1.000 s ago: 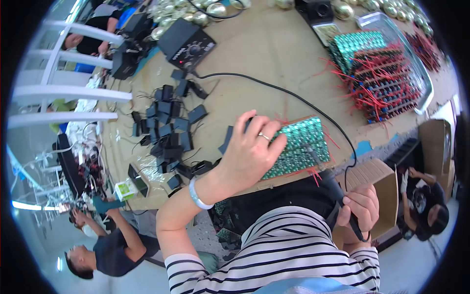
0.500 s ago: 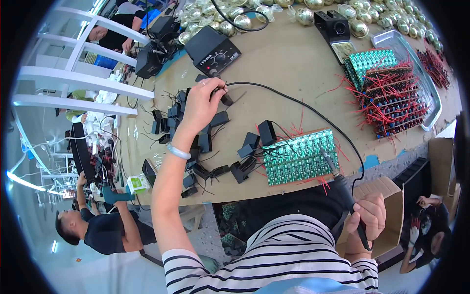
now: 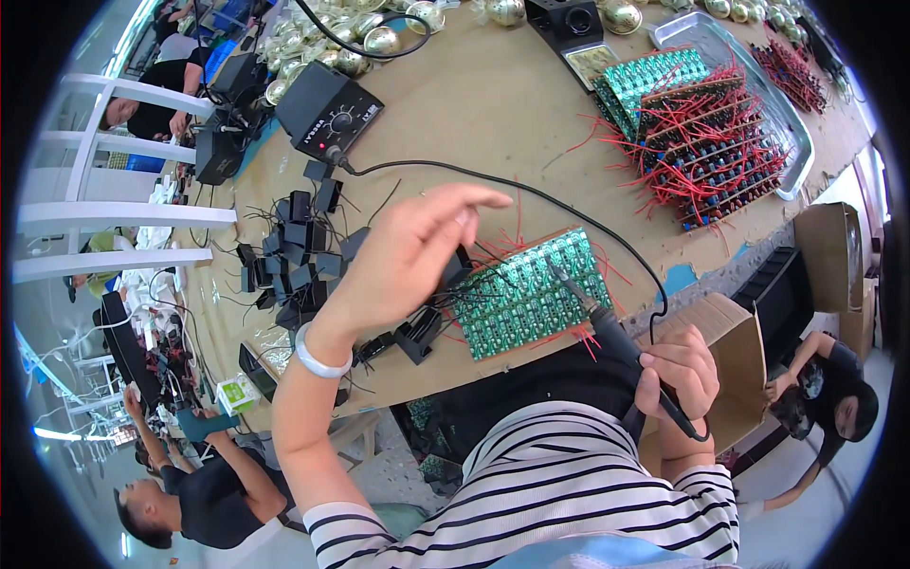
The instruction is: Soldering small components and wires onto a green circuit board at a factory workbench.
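Observation:
My right hand (image 3: 684,375) is wrapped round the dark handle of a soldering iron (image 3: 616,339). Its metal tip points up and left over a green circuit board panel (image 3: 531,303); whether it touches is unclear. Red wires stick out round that panel's edges. My left hand (image 3: 403,256), with a pale bangle at the wrist, hovers left of the panel, index finger stretched out and no held thing visible. Partly behind it, a black plastic box (image 3: 457,269) stands at the panel's left edge. Several more black boxes with wires (image 3: 296,237) lie in a heap farther left.
A black soldering station (image 3: 327,112) stands far left, its cable (image 3: 531,190) arching across the table. Stacked boards with red wires (image 3: 711,156) lie beside a metal tray (image 3: 801,142) at right. A cardboard box (image 3: 735,341) stands near my right arm. Other people work at both sides.
My left hand has come away from beside the soldering station, moving right and nearer, toward the panel. The view has shifted, and my right hand still holds the iron over the panel.

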{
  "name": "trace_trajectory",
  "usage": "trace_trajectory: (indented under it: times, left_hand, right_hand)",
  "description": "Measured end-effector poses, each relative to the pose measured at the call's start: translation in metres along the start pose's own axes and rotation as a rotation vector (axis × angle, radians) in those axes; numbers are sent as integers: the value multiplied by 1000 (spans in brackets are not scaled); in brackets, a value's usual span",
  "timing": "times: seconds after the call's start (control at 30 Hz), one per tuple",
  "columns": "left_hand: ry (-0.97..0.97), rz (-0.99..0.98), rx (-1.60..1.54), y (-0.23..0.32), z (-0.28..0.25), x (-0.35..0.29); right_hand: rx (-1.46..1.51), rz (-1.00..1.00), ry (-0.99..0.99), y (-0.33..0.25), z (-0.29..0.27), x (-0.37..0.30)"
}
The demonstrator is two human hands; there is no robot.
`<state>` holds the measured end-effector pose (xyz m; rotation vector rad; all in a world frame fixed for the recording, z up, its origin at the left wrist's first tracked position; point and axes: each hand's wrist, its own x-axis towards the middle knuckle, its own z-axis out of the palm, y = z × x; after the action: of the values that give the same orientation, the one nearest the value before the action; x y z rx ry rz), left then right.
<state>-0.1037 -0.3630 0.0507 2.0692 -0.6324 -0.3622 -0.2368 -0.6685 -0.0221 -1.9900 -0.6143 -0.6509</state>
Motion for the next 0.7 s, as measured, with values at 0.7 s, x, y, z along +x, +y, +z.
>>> trace_trajectory:
  times: [0.7]
  left_hand:
    - [-129,134,516,-16,32,11]
  right_hand:
    - [70,-33,-18,11,17,3]
